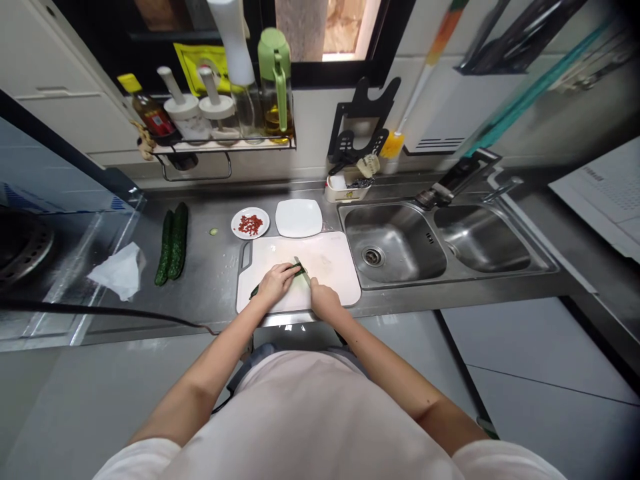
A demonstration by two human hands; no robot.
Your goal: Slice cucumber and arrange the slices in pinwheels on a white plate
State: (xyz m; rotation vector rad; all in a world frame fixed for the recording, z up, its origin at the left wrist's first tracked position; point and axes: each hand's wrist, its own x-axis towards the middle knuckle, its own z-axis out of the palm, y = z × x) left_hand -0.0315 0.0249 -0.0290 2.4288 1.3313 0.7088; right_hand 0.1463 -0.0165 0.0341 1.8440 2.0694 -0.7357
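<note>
On the white cutting board (pixel 327 260), my left hand (pixel 275 283) presses down on a dark green cucumber piece (pixel 254 292), which shows at both ends of the hand. My right hand (pixel 325 299) is closed around the handle of a knife (pixel 300 264); its blade lies at the right end of the cucumber, by my left fingertips. Behind the board are a white plate (pixel 299 218) with nothing on it and a small round plate (pixel 265 220) of chopped red pieces (pixel 250 225).
Two whole cucumbers (pixel 178 243) and a crumpled white tissue (pixel 120 272) lie left. A green scrap (pixel 213 231) sits near the round plate. The double sink (pixel 395 243) is right of the board. A seasoning rack (pixel 225 148) hangs behind.
</note>
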